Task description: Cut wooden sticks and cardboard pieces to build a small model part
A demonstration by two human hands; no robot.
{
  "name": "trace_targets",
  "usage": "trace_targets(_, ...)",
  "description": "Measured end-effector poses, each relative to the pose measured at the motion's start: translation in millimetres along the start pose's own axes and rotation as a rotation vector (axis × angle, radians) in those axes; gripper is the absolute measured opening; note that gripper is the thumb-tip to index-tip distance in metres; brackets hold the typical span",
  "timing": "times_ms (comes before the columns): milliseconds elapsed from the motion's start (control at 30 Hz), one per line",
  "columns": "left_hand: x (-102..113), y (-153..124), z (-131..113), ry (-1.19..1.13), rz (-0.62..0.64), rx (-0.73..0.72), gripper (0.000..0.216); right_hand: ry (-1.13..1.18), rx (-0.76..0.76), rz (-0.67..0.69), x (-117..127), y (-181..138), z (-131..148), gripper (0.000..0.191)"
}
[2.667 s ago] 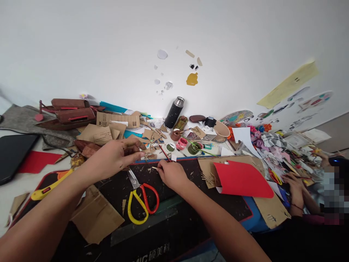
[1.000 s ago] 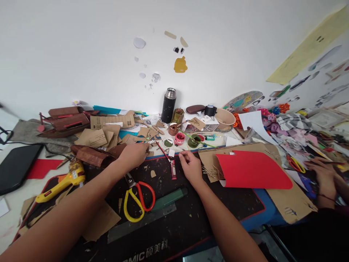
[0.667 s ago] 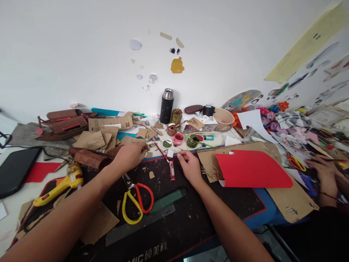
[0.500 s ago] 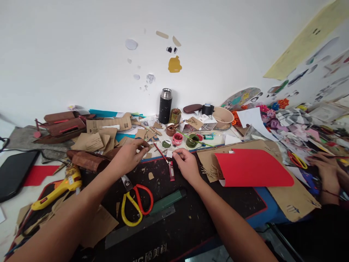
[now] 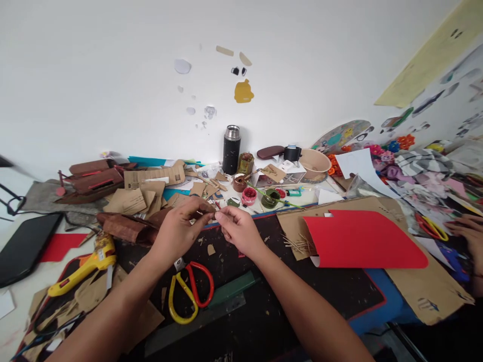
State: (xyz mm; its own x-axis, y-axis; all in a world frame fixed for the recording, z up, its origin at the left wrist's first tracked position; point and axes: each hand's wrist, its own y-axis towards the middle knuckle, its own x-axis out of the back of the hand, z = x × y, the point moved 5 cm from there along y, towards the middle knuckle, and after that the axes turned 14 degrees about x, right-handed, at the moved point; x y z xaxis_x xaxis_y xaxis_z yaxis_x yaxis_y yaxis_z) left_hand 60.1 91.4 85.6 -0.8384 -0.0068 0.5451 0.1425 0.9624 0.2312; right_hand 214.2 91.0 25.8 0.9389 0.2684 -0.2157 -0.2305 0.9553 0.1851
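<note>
My left hand (image 5: pixel 181 229) and my right hand (image 5: pixel 241 232) meet fingertip to fingertip above the dark cutting mat (image 5: pixel 260 296). Both are closed in a pinch; whatever lies between the fingertips is too small and covered to name. Below my left wrist are scissors (image 5: pixel 182 299) with one yellow and one red handle, their blades mostly behind the wrist. A green-handled tool (image 5: pixel 234 290) rests beside them on the mat. Just beyond my fingers stand open pots of brown (image 5: pixel 240 184), pink (image 5: pixel 249 196) and green paint (image 5: pixel 270 199).
On the left are a yellow glue gun (image 5: pixel 81 266), a black tablet-like slab (image 5: pixel 28 246) and brown cardboard models (image 5: pixel 94 181). A black flask (image 5: pixel 231 151) stands by the wall. To the right, red sheet (image 5: pixel 366 239) lies over cardboard; another person's hand (image 5: pixel 468 229) is at the edge.
My hands have come together; the small white piece in my right fingers is now hidden. The view has shifted slightly, and the other person's hand sits farther toward the right edge.
</note>
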Motion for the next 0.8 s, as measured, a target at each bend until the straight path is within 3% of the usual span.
trace_targets(200,-6.1,-2.8,0.4,-0.006,0.031,-0.032,0.008,0.07,-0.011,-0.053,8.0,-1.7,-5.7,0.041)
trace_targets(300,-9.3,-3.4,7.3,-0.027,0.067,0.041,0.009,0.045,0.0,-0.049,13.3,-4.1,-12.6,0.038)
trace_targets(433,-8.3,-2.4,14.9,-0.028,0.102,0.135,0.027,-0.032,0.022,-0.055,20.9,-9.3,-19.0,0.033)
trace_targets(633,-9.7,-1.8,7.4,0.076,0.137,0.037,0.013,-0.094,0.021,-0.083,28.8,-13.7,-11.2,0.033)
trace_targets(800,-14.1,-2.2,7.9,0.092,0.16,0.08,0.016,-0.127,0.002,-0.068,29.3,-14.4,-5.6,0.035)
